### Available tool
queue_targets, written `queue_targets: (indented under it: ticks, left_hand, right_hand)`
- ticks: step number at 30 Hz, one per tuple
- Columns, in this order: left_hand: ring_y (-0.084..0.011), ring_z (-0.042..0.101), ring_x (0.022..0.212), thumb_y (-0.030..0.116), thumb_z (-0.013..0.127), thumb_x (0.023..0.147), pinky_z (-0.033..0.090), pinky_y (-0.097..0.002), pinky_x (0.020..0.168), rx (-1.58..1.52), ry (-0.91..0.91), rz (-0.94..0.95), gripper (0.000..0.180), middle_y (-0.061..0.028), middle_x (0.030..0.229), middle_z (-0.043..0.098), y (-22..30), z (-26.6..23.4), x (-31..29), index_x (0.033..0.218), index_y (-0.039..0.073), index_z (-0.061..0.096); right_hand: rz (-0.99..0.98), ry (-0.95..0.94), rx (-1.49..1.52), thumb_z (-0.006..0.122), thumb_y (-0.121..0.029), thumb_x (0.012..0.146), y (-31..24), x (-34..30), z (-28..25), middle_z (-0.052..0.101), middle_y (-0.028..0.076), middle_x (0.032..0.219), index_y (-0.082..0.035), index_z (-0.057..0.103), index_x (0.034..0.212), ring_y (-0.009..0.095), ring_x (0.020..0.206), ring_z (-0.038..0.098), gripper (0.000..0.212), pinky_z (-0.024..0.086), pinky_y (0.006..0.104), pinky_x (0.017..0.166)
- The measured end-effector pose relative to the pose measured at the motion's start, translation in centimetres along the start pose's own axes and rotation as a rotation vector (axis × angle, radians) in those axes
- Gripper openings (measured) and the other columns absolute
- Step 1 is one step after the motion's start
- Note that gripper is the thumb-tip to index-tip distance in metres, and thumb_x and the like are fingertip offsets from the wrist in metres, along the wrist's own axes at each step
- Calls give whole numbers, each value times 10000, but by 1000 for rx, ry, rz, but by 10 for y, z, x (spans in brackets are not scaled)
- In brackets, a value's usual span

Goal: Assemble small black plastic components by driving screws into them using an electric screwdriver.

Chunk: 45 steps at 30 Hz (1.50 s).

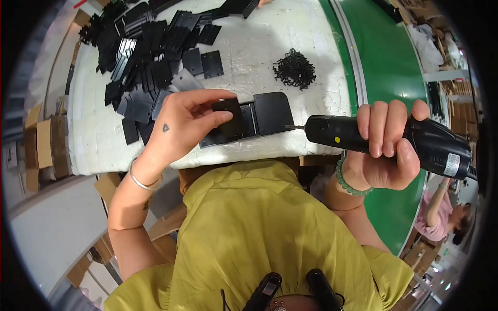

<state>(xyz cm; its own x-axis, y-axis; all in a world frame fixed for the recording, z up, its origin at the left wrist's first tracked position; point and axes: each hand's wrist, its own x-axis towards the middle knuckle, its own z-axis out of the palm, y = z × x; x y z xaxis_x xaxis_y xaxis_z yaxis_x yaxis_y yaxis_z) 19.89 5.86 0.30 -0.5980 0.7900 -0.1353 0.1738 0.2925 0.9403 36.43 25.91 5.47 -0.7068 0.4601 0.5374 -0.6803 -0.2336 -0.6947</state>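
Observation:
My left hand [194,122] pinches a small black plate [230,124] between thumb and fingers. It holds this plate over a larger black panel [274,113] with rounded corners, near the front edge of the table. A metal strip [250,119] crosses the panel beside the small plate. My right hand [389,145] is wrapped round a black electric screwdriver [337,133], held level. Its thin bit [294,127] points left, close to the panel's right edge; whether it touches cannot be made out.
A heap of black plates [150,67] covers the table's far left. A pile of small black screws [294,69] lies at the right on the white tabletop [249,57]. Beyond the metal rail [353,52] runs a green surface [389,62]. Another person [438,215] is at far right.

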Motion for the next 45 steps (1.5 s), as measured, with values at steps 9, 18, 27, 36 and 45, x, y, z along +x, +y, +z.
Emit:
queue_targets:
  ticks: [9,18,27,36,45]
  left_hand:
    - [-39,505,613,34,656,777,422,-206,549,141,-29,163,236,-33,738,617,-12,13,-1,1011,8,640]
    - [-112,494,539,28,669,755,406,-231,521,231,34,268,211,-51,685,515,-9,17,6,964,11,644]
    - [-114,516,545,23,673,751,413,-239,519,230,34,307,203,-58,691,522,-10,21,10,951,14,642]
    - [-119,504,553,5,674,748,420,-232,532,151,27,284,222,-62,687,516,-13,26,10,966,15,636]
    - [-166,518,625,-1,688,711,424,-260,549,264,87,444,270,-64,842,516,-23,34,5,971,39,627]
  right_hand:
    - [63,-104,-1,516,-90,764,11,1,9,433,-6,595,-74,407,1201,117,512,421,451,373,277,567]
    - [87,-109,-3,539,-76,731,14,5,11,422,-32,604,-71,447,1101,83,520,408,382,331,251,593]
    - [92,-156,-14,507,-93,769,14,9,4,431,-12,611,-89,411,1223,114,523,416,464,370,276,587]
    - [78,-142,-18,500,-91,765,12,10,6,419,-21,614,-85,423,1236,109,529,417,477,368,274,591]
    - [72,-174,4,503,-89,764,11,12,5,416,-21,604,-79,420,1225,107,522,413,469,363,265,579]
